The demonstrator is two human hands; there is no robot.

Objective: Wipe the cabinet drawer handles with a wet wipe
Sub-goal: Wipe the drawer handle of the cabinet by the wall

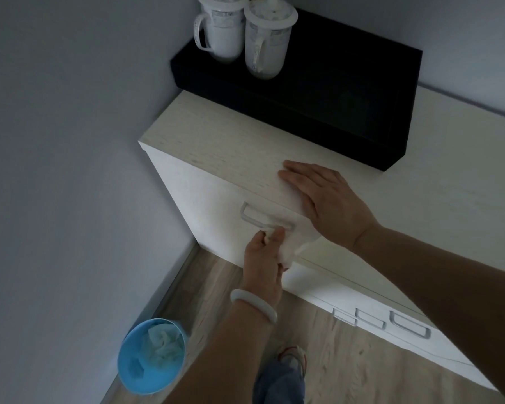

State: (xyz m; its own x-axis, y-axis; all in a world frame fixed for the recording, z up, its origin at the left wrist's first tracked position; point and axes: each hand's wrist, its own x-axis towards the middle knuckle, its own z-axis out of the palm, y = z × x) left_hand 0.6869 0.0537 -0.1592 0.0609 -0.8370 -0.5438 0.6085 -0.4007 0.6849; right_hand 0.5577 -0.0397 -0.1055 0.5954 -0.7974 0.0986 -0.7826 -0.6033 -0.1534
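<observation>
The wet wipe (277,246) is pinched in the left hand (263,258) and pressed against the right end of the top drawer handle (263,218); the right hand (324,199) is laid flat, fingers straight, on the edge of the cabinet top (216,135), holding nothing. The wiping of this first handle is judged to be in progress; next, a stroke along the bar toward its left end is needed, then the lower handles (385,320) are to be reached. No brand or writing can be read; the mugs (245,33) carry only a blurred pattern.

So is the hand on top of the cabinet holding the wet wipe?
No, the right hand rests flat and bare on the cabinet top, while the left hand grips the wet wipe at the drawer handle.
</observation>
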